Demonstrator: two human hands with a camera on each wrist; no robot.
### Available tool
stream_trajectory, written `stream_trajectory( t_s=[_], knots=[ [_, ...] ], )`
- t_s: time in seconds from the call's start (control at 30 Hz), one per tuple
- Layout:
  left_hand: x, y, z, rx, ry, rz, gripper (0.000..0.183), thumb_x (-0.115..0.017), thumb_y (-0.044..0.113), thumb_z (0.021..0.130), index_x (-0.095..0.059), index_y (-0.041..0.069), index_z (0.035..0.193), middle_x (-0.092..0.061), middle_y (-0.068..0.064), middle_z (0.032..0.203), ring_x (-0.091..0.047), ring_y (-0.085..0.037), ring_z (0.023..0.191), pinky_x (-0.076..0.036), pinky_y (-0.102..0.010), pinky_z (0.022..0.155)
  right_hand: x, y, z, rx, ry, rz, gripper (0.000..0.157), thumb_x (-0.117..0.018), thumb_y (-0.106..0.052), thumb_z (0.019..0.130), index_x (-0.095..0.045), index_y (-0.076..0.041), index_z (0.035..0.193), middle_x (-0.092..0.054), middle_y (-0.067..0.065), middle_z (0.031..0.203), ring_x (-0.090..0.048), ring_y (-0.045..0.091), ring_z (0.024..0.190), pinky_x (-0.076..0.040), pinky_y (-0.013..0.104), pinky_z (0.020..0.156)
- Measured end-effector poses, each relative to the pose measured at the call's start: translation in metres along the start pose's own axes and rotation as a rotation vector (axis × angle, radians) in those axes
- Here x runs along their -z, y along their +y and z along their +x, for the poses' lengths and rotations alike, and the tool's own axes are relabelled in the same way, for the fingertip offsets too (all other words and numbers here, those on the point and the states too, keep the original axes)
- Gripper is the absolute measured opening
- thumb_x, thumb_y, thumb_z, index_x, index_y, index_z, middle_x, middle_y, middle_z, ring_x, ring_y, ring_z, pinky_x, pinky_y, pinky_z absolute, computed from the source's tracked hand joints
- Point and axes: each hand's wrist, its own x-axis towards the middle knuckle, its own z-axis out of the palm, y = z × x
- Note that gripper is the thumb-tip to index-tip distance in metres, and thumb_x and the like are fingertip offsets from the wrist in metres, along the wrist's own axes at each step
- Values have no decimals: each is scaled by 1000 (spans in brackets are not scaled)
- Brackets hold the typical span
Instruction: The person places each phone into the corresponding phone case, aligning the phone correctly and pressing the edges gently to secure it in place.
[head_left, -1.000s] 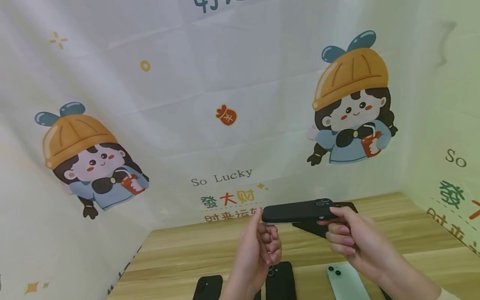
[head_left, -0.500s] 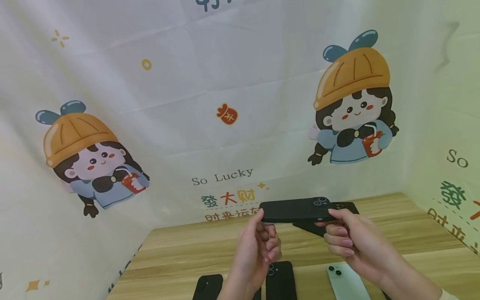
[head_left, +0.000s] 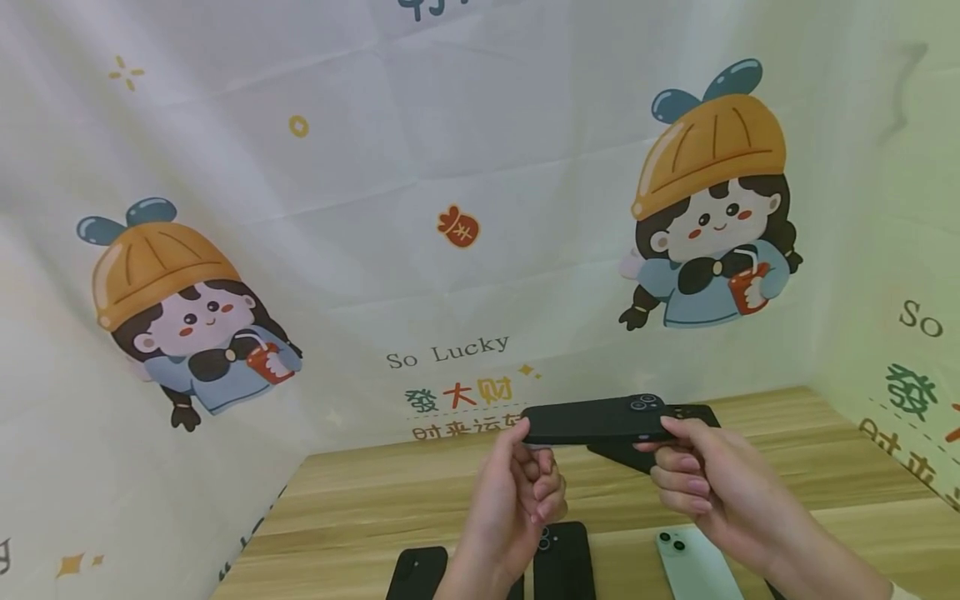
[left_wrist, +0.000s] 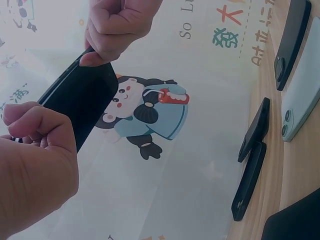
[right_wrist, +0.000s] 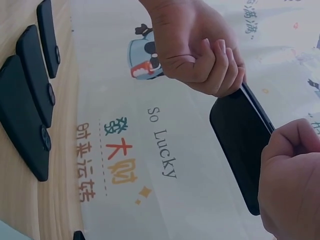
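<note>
A smartphone in a black case (head_left: 585,423) is held up above the table, its back with two camera rings facing up in the head view. My left hand (head_left: 517,500) pinches its left end, thumb at the corner and fingers curled below. At the camera end, my right hand (head_left: 712,483) grips the near edge between thumb and curled fingers. The phone's dark front (left_wrist: 82,95) shows in the left wrist view, between both hands. From the right wrist, the same dark front (right_wrist: 240,140) appears with the left hand (right_wrist: 210,65) at its upper end.
On the wooden table (head_left: 360,492) lie a black phone (head_left: 418,571), another black one (head_left: 566,558) beside my left wrist and a mint-green phone (head_left: 697,562) near my right forearm. Further dark phones (head_left: 622,457) lie behind the held one. A printed cloth (head_left: 360,250) hangs behind.
My left thumb has bent from upright beside the phone's end onto its corner. The phone and my right hand have stayed almost in place.
</note>
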Motion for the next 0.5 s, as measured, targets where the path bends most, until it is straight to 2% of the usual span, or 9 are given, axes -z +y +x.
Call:
stream_trajectory(
  t_s=[0.33, 0.5],
  knots=[
    [0, -1, 1, -10, 13, 74, 48, -45, 41, 110, -53, 14, 71, -42, 8, 60, -33, -5, 51, -30, -18, 50, -1, 0, 0, 17, 63, -112, 34, -37, -31, 117, -58, -4, 118, -35, -10, 70, -28, 7, 57, -37, 16, 52],
    [0, 0, 2, -9, 15, 123, 47, -43, 37, 110, -53, 14, 70, -40, 9, 58, -33, -4, 48, -30, -17, 48, -1, -1, 0, 19, 82, -128, 34, -37, -30, 117, -59, -5, 114, -36, -10, 70, -28, 7, 57, -37, 17, 51]
  ],
)
